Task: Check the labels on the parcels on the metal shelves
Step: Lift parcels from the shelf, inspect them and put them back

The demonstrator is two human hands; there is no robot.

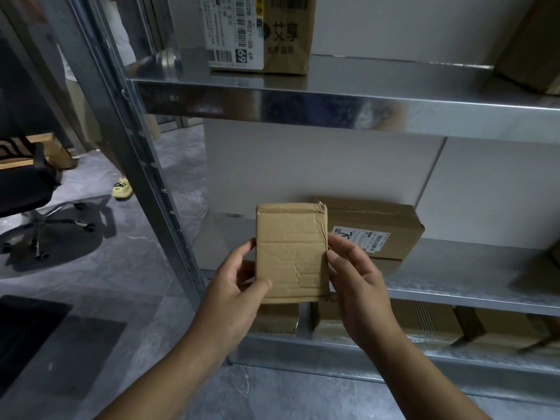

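1. Grey galvanised metal shelving unit (pixel 333 107): three tiers in view, carrying the parcels.
2. Black office chair on castors (pixel 27 183): stands on the grey floor left of the shelf post, well apart. No obstruction.
3. Tall brown cardboard parcel with white barcode label (pixel 260 31): upright on the upper tier with its label facing out, so readable in place.
4. Long brown cardboard parcel with white label (pixel 375 228): lies on the middle tier against the back wall, its near end hidden behind item 6.
5. Row of brown cardboard boxes (pixel 424 322): bottom tier, no labels visible. The tier above overhangs them, so they probably need pulling out.
6. Small flat brown cardboard parcel (pixel 292 253): held upright, off the shelf, in front of the middle tier. The creased face shown is plain, so the label is presumably on the far side and a turn is needed.
7. Left hand (pixel 239 286), right hand (pixel 357 280): each grasps one side edge of item 6, leaving its face uncovered.
8. Yellow shoe (pixel 122 187): a bystander's, beyond the post.
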